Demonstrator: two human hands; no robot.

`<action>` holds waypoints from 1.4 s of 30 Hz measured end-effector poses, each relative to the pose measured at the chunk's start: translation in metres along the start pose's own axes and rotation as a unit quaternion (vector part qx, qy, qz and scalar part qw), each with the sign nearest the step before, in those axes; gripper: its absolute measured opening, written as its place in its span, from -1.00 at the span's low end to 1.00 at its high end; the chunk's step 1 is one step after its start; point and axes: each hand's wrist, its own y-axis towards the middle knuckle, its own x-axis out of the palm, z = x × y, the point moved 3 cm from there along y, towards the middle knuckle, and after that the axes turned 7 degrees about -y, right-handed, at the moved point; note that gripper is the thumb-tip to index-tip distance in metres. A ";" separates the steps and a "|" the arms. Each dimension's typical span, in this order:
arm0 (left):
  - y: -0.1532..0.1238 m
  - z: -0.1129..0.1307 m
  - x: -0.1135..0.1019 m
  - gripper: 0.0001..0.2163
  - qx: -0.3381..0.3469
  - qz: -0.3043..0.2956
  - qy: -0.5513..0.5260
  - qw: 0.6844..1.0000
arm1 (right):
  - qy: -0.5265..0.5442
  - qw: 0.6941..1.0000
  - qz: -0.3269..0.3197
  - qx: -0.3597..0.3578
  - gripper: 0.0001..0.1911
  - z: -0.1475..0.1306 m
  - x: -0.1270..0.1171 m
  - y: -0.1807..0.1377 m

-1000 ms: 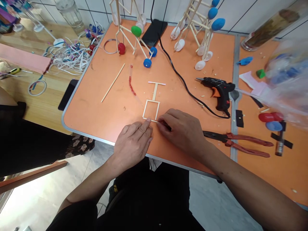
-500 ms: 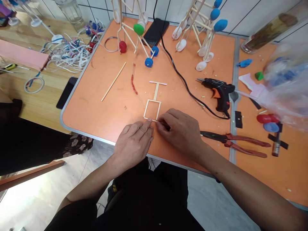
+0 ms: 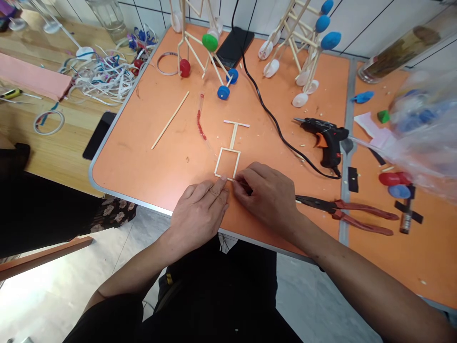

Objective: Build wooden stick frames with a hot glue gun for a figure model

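A small square frame of thin wooden sticks [image 3: 218,161] lies flat on the orange table, with a T-shaped stick piece [image 3: 233,136] touching its far side. My left hand [image 3: 200,206] rests palm down, fingers stretched out, one fingertip touching the frame's near stick. At the frame's near right corner my right hand [image 3: 264,194] has its thumb and fingers pinched at the end of that stick. Its fingers partly hide what they hold. Red-handled pliers [image 3: 364,214] lie to the right, their jaws reaching near my right wrist.
A black glue gun [image 3: 326,138] lies right, its cable [image 3: 266,107] crossing the table. Stick models [image 3: 194,47] with coloured balls stand behind. One loose stick [image 3: 170,120] and a red-filled tube [image 3: 200,121] lie left. A plastic bag [image 3: 428,119] sits far right.
The view has shifted slightly. Both hands stay at the near side of the stick frame, with almost no visible movement.
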 end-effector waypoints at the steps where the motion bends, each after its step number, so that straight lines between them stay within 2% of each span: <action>1: 0.000 0.000 0.000 -0.72 0.000 -0.001 0.001 1.000 | -0.005 1.000 0.004 -0.002 -0.82 0.000 0.000 0.000; 11: 0.000 -0.001 0.001 -0.74 0.001 0.001 -0.008 1.000 | -0.038 0.999 0.021 -0.025 -0.80 -0.002 0.000 -0.001; 16: -0.004 -0.003 0.001 -0.78 -0.005 0.026 -0.042 0.999 | -0.054 0.997 0.022 -0.046 -0.77 -0.001 0.002 -0.002; 20: -0.005 -0.009 -0.007 -0.76 -0.057 0.087 -0.118 0.988 | -0.067 0.993 0.048 -0.079 -0.74 0.001 0.002 -0.005; 24: 0.001 -0.009 -0.014 -0.77 -0.110 0.101 -0.154 0.977 | -0.067 0.989 0.082 -0.101 -0.72 0.002 -0.005 -0.006; 27: 0.007 -0.006 -0.016 -0.78 -0.163 0.139 -0.247 0.945 | -0.037 0.992 0.086 -0.086 -0.73 0.003 -0.014 -0.006; 31: 0.009 -0.008 -0.018 -0.77 -0.250 0.243 -0.367 0.862 | 0.013 0.993 0.095 -0.063 -0.74 0.007 -0.026 -0.007; 34: 0.006 -0.013 -0.016 -0.77 -0.286 0.238 -0.401 0.837 | 0.042 0.994 0.099 -0.034 -0.77 0.015 -0.031 -0.010; 37: 0.000 -0.018 -0.014 -0.83 -0.294 0.200 -0.355 0.865 | 0.061 0.994 0.086 -0.003 -0.80 0.023 -0.029 -0.012; 40: -0.002 -0.021 -0.013 -0.85 -0.284 0.147 -0.261 0.911 | 0.053 0.997 0.059 -0.005 -0.77 0.026 -0.020 -0.010; 42: 0.000 -0.024 -0.011 -0.84 -0.281 0.108 -0.211 0.930 | 0.041 0.999 0.033 -0.013 -0.76 0.025 -0.014 -0.007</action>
